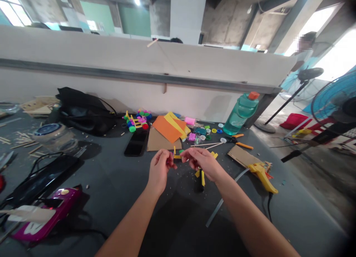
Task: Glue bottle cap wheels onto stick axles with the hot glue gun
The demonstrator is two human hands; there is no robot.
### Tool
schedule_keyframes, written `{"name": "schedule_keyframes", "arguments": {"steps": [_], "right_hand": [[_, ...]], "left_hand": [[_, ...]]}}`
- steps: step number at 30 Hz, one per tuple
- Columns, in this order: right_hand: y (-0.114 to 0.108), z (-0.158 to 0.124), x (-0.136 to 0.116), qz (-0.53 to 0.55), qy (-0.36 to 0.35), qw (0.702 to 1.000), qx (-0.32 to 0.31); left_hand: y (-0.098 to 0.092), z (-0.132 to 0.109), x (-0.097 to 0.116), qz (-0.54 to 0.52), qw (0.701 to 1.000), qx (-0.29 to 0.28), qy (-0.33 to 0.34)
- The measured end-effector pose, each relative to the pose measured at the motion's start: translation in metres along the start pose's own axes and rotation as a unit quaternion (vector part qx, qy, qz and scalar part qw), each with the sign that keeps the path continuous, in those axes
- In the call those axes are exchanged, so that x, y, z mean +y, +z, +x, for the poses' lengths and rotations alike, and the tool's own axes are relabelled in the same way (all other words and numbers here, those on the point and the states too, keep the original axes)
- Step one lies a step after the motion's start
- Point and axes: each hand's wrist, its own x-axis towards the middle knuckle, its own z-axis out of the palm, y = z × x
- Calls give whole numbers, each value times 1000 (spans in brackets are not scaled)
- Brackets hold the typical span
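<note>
Both my hands meet over the middle of the dark table (116, 190). My left hand (159, 170) and my right hand (201, 161) pinch a small yellow stick piece (176, 156) between their fingertips, with a bit of green at its far end. Just under my right wrist lie more short yellow pieces (202, 177) on the table. A black phone (135, 143) lies beyond my left hand.
A yellow glue gun (263, 174) and cardboard lie at the right. Orange and yellow paper sheets (168, 128), bottle caps, a green water bottle (240, 114), a black bag (83, 110), a purple device (52, 210) and a fan (335, 101) surround the spot. A person stands far right.
</note>
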Motion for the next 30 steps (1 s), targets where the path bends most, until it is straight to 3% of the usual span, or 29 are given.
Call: {"name": "schedule_keyframes", "arguments": {"steps": [7,13,16,19,22,30], "right_hand": [[10,2,8,-158,-77,983,44],[20,-8,5,-154,-111,980,-65],[22,-10,1,-157,-103,980,-61],[22,-8,1,-148,-109,983,-25],[18,-4,2,-141,-121,981,49],[10,-1,4,-118,-148,964,187]], "left_hand": [[1,-4,9,-74,992,-70,-76],[0,-7,7,-61,978,-162,-119],[-1,-8,4,-37,974,-178,-135],[-2,-5,2,-30,983,-150,-103],[-3,-2,1,-41,988,-122,-84],[1,-4,5,-133,973,-117,-151]]}}
